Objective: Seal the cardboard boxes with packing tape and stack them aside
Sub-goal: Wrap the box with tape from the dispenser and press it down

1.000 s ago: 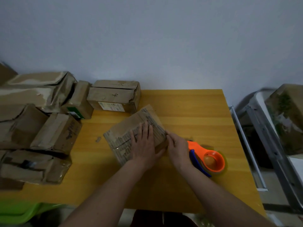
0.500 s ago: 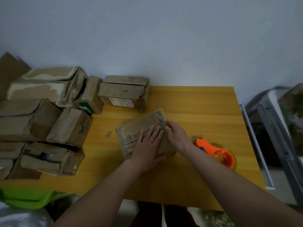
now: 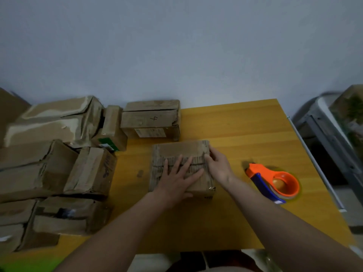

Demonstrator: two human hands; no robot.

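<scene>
cardboard box (image 3: 181, 154) sits near the middle of a yellow wooden table (image 3: 245, 130), its top flaps closed and its long side square to the person's view. left hand (image 3: 177, 178) lies flat on the lid, fingers straight and spread, pointing toward 12 o'clock and pressing on the flap seam that runs across the box. right hand (image 3: 218, 165) is at the box's 3 o'clock edge, its fingers curled over the upper right corner and its thumb laid on the top, so it holds that end of the box. both bare forearms reach in from 6 o'clock. an orange tape dispenser (image 3: 275, 181) with a blue handle lies on the table at 3 o'clock of the box, apart from the right hand and touched by neither. at 12 o'clock of the box, just beyond it, stands another box marked with a handwritten 4 (image 3: 151, 120) and a white label on its front. from 9 to 10 o'clock a pile of worn boxes (image 3: 59, 158) crowds the left end of the table, some crumpled, one small box with a green label (image 3: 113, 132) standing between them. a small scrap (image 3: 139, 173) lies on the wood just left of the held box. a grey metal frame (image 3: 330, 138) stands off the table at 3 o'clock.
</scene>
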